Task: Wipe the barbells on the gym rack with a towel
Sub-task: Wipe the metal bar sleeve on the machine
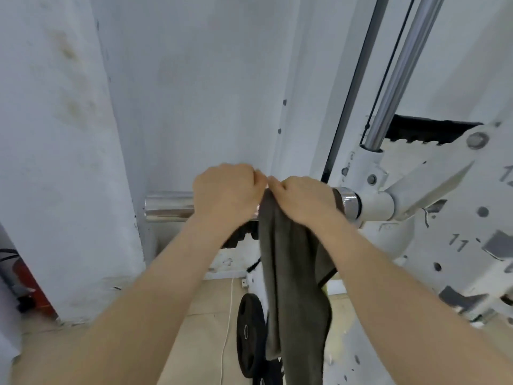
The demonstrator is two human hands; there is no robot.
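Observation:
A shiny chrome barbell sleeve sticks out leftward from the white gym rack. A grey-brown towel is draped over the sleeve and hangs down long between my arms. My left hand is closed over the sleeve at the towel's left edge. My right hand is closed over the towel on top of the sleeve, close to the collar. The two hands almost touch. The stretch of bar under both hands is hidden.
A white wall and pillar stand close behind and to the left. A chrome guide rod rises at the right. A black weight plate stands on the floor below, beside a white cord. Something red and black is at the far left.

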